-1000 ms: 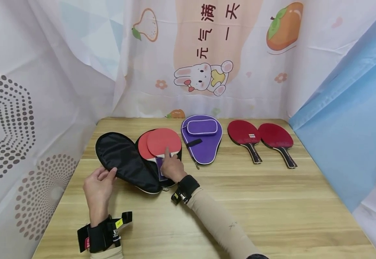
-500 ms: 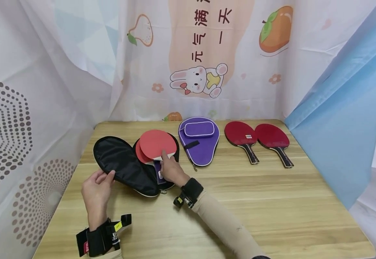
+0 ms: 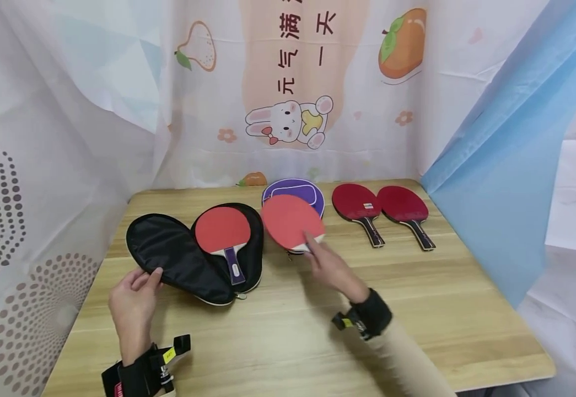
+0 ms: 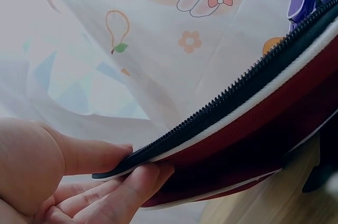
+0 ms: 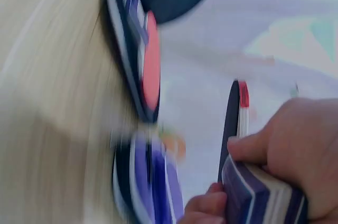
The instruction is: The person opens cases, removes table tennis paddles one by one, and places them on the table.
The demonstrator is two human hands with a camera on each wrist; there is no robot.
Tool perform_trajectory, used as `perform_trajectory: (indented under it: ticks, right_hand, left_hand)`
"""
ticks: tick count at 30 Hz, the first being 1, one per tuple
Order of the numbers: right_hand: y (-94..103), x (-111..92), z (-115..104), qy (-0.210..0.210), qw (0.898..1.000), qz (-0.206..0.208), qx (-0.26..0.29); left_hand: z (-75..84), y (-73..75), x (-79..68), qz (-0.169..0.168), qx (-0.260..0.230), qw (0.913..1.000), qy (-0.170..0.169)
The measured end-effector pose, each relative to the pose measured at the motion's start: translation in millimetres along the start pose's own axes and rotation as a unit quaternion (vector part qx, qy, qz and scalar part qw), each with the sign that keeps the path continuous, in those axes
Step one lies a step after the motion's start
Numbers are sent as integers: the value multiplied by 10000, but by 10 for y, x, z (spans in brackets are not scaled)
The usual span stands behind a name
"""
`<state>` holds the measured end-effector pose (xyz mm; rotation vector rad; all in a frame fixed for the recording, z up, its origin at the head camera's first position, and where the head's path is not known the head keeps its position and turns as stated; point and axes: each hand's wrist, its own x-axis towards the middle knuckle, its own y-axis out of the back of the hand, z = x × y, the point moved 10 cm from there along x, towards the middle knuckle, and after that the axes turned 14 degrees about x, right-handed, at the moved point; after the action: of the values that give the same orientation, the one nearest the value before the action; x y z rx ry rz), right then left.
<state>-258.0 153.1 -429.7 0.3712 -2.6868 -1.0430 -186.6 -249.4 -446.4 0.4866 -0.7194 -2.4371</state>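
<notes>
My left hand point(image 3: 136, 300) pinches the edge of the lifted flap of a black zip-up paddle case point(image 3: 178, 253); its red outer side and zipper teeth show in the left wrist view. Inside the spread case lies a light-red table tennis paddle point(image 3: 223, 229) with a purple handle. My right hand point(image 3: 332, 267) grips a second light-red paddle point(image 3: 290, 220) by its handle, index finger along the blade. This paddle is raised above the table and overlaps a purple paddle case point(image 3: 317, 193) in the head view. In the right wrist view my fingers wrap its striped handle point(image 5: 264, 192).
Two dark-red paddles, one with a small label point(image 3: 357, 201) and one beside it point(image 3: 403, 204), lie at the back right of the wooden table point(image 3: 278, 336). A printed curtain point(image 3: 208, 160) hangs right behind the table's back edge.
My right hand has lifted the upper light-red paddle out of the black case and carried it right, over the purple case. My left hand keeps its pinch on the flap.
</notes>
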Motion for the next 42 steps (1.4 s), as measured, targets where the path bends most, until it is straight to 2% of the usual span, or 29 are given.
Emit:
perform_trajectory:
  ticks: [6, 10, 13, 17, 22, 25, 28, 35, 42]
  right_hand:
    - [698, -646, 575, -128, 9993, 291, -173]
    - [1140, -1171, 942, -363, 9971, 599, -283]
    - [1399, -1569, 1213, -518, 9942, 863, -391]
    - [1605, -2023, 1589, -820, 9900, 1066, -438]
    - [1682, -2410, 1997, -1655, 9812, 836, -546]
    - [1681, -2539, 2151, -2107, 9746, 596, -471]
    - [1681, -2580, 2213, -2271, 9715, 471, -491]
    - [1690, -2486, 2202, -2133, 9734, 348, -759]
    - [1697, -2476, 2214, -1938, 9739, 525, -1054]
  left_hand:
    - [-50, 36, 12, 7, -21, 9999, 136]
    - [-98, 57, 29, -29, 49, 9996, 281]
    - [-131, 64, 31, -43, -79, 9991, 415]
    - [-138, 47, 24, -53, -426, 9979, 483]
    - [-112, 3, 28, -100, -634, 9966, 510]
    - [-96, -23, 28, -111, -685, 9962, 521]
    - [-90, -49, 26, -112, -641, 9964, 539]
    - [-111, -62, 51, -85, -541, 9968, 585]
    - [-128, -67, 55, -102, -451, 9973, 566]
